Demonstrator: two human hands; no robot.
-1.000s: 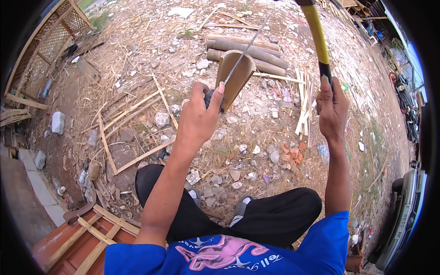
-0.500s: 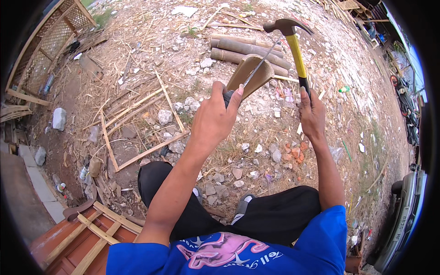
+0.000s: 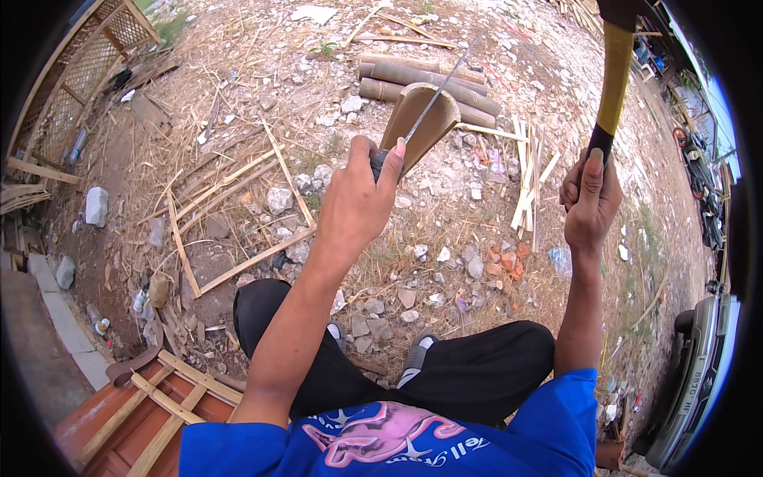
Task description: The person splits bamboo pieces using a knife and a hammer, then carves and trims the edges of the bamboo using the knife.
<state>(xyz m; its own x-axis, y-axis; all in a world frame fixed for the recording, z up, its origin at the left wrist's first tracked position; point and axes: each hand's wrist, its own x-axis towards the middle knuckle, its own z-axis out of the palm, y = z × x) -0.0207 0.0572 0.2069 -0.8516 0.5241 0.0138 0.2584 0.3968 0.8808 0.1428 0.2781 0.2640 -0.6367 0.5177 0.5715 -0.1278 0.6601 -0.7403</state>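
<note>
My left hand [image 3: 358, 195] is closed around the dark handle of a long-bladed knife [image 3: 430, 107]. The blade, seen nearly edge-on, lies across the top end of a split bamboo piece [image 3: 435, 137]. That bamboo tilts up in front of me, its curved inner side showing; its lower end is hidden behind my left hand. Up at the right, my right hand [image 3: 592, 197] grips a hammer [image 3: 616, 75] by its black and yellow handle. The hammer head is dark and partly cut off by the top edge, well apart from the knife.
Bamboo poles [image 3: 429, 86] lie on the stony ground beyond, and pale split strips [image 3: 528, 179] are heaped right of them. A wooden frame [image 3: 253, 262] lies at the left. Boards with slats [image 3: 159, 413] are at lower left; a vehicle [image 3: 695, 389] stands at far right.
My right hand has swung the hammer up and to the right, away from the knife. The left hand, knife and bamboo have shifted slightly left.
</note>
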